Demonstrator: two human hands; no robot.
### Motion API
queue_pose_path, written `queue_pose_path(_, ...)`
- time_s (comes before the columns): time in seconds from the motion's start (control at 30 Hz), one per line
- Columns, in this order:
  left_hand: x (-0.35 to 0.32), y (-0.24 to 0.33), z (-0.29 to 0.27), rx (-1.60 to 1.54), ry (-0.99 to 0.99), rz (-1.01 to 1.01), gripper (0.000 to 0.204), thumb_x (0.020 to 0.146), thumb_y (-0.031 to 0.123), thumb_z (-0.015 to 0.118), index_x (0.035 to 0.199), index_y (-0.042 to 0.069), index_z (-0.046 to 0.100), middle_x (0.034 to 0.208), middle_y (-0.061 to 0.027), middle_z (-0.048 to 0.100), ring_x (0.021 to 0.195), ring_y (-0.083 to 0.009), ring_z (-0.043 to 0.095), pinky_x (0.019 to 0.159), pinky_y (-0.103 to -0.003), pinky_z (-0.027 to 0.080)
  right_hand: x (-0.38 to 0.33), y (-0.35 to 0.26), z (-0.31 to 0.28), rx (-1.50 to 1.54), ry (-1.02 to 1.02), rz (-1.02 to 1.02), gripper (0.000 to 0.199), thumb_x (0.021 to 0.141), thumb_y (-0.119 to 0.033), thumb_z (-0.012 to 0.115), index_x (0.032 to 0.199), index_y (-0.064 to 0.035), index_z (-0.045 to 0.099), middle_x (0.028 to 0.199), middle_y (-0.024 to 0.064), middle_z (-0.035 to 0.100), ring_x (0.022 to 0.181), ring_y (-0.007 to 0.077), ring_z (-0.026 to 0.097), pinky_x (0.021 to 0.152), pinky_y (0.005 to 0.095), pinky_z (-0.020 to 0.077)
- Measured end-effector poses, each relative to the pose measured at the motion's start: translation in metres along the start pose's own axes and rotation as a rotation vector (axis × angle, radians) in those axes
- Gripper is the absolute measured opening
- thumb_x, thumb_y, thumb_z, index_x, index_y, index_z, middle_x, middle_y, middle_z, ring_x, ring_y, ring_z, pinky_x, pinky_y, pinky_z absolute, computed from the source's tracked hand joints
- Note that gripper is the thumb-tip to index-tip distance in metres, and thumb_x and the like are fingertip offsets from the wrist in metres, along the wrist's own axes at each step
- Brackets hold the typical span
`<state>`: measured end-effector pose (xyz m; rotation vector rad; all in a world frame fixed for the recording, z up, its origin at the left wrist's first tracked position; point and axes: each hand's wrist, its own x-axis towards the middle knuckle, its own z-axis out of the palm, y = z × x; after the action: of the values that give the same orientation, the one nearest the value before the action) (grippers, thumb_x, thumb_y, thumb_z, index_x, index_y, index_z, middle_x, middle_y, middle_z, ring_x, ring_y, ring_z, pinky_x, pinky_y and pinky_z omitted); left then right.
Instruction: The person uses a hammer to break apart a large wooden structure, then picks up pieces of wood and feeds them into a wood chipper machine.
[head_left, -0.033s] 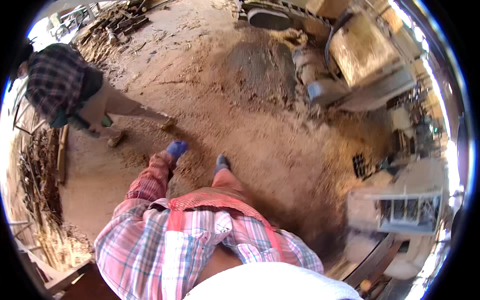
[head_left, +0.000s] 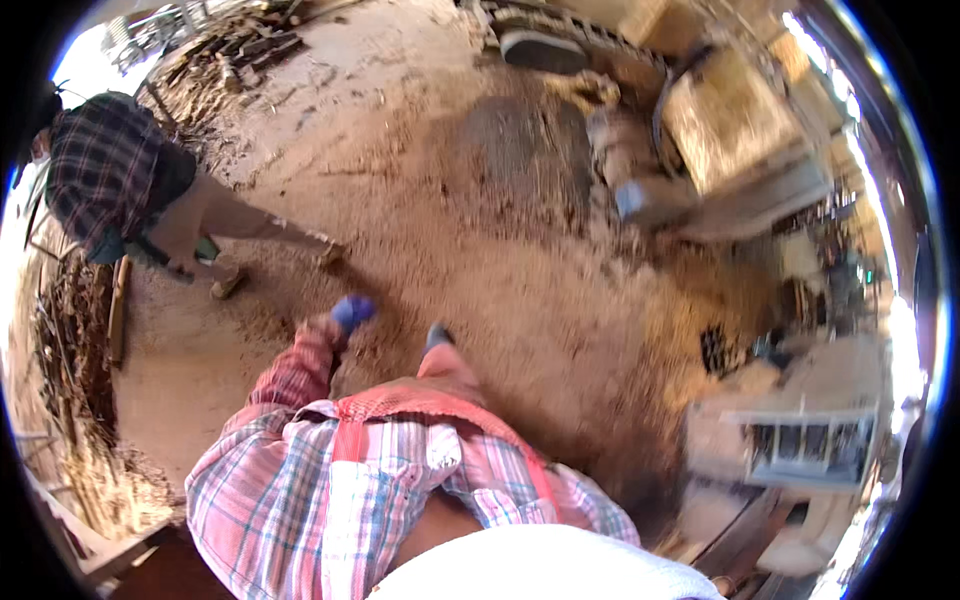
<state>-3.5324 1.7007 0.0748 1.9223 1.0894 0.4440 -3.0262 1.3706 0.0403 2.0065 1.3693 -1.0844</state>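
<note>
The blue-gloved left hand [head_left: 352, 313] is held out low in front of the body, over brown, loosely littered ground [head_left: 560, 310]. Whether its fingers are spread or pressed together cannot be told, as they are small and blurred; nor can it be told whether anything is gripped. Just to the right of it, a dark grey shoe [head_left: 438, 336] is seen on the ground, below a reddish trouser leg [head_left: 448, 367]. The left forearm is covered by a dull red sleeve [head_left: 290, 378]. The right hand is hidden, so the state of its fingers cannot be told.

A pink, white and blue plaid shirt [head_left: 265, 470] is worn, crossed by a red mesh garment [head_left: 430, 400] with straps. At the left, a co-worker in a dark plaid shirt [head_left: 105, 160] and tan trousers is seen, well apart from the hand. Dark wooden pieces [head_left: 78, 335] are heaped near the left edge. At the upper right, a pale tan boxy object [head_left: 735, 120] is seen.
</note>
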Motion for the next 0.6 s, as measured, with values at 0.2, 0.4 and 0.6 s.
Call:
queue_pose_path(0.2, 0.051, -0.014, -0.058, 0.104, -0.293, -0.483, 0.016, 0.077, 0.02, 0.057, 0.085, 0.012, 0.069, 0.083, -0.0104, 0.066, 0.068, -0.0237, 0.063, 0.059, -0.036, 0.049, 0.243, -0.079, -0.265, 0.385, 0.028, -0.164, 0.021, 0.083, -0.026, 0.05, 0.092, -0.0102, 0.06, 0.082, 0.0083, 0.059, 0.075, 0.0272, 0.056, 0.062, 0.0382, 0.0446)
queue_pose_path(0.4, 0.041, -0.094, -0.125, 0.106, -0.083, -1.121, 0.017, 0.074, 0.025, 0.06, 0.084, 0.013, 0.068, 0.083, -0.013, 0.065, 0.074, -0.0303, 0.062, 0.063, -0.041, 0.049, 0.426, -0.31, -0.547, 1.428, -0.321, -0.102, 0.01, 0.083, -0.019, 0.05, 0.083, -0.0123, 0.058, 0.067, 0.003, 0.056, 0.059, 0.0226, 0.055, 0.049, 0.0364, 0.0427)
queue_pose_path(0.6, 0.151, -0.147, -0.222, 0.025, -0.089, -1.186, 0.024, 0.075, 0.026, 0.063, 0.097, 0.018, 0.068, 0.099, -0.0111, 0.065, 0.092, -0.028, 0.063, 0.075, -0.039, 0.05, 0.477, -0.513, -0.655, 1.4, -0.294, -0.135, 0.025, 0.085, -0.03, 0.052, 0.098, -0.01, 0.055, 0.097, 0.0091, 0.06, 0.082, 0.0259, 0.058, 0.067, 0.0368, 0.0484)
